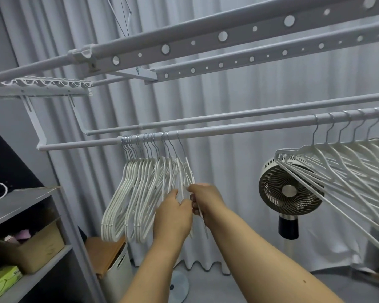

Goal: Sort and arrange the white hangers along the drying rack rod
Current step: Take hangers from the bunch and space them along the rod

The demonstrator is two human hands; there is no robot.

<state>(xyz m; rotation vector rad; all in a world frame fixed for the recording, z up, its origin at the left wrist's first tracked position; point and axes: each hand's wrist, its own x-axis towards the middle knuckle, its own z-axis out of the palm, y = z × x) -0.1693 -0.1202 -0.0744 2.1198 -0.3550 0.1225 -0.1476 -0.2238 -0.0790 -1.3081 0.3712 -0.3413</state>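
A tight bunch of white hangers [131,193] hangs by metal hooks on the left part of the drying rack rod [239,127]. My left hand [173,217] grips the right side of this bunch, fingers curled round several hanger arms. My right hand [206,202] pinches the rightmost hanger [187,171] of the bunch, whose thin arm runs down past my fingers. A second group of white hangers [341,171] hangs spaced out at the rod's right end, tilted toward me.
A standing fan [289,193] is behind the right hangers. A grey shelf unit [26,215] with boxes stands at the left, a white bin [116,270] with a wooden lid below the bunch. Perforated upper rack bars [206,42] run overhead; grey curtains hang behind.
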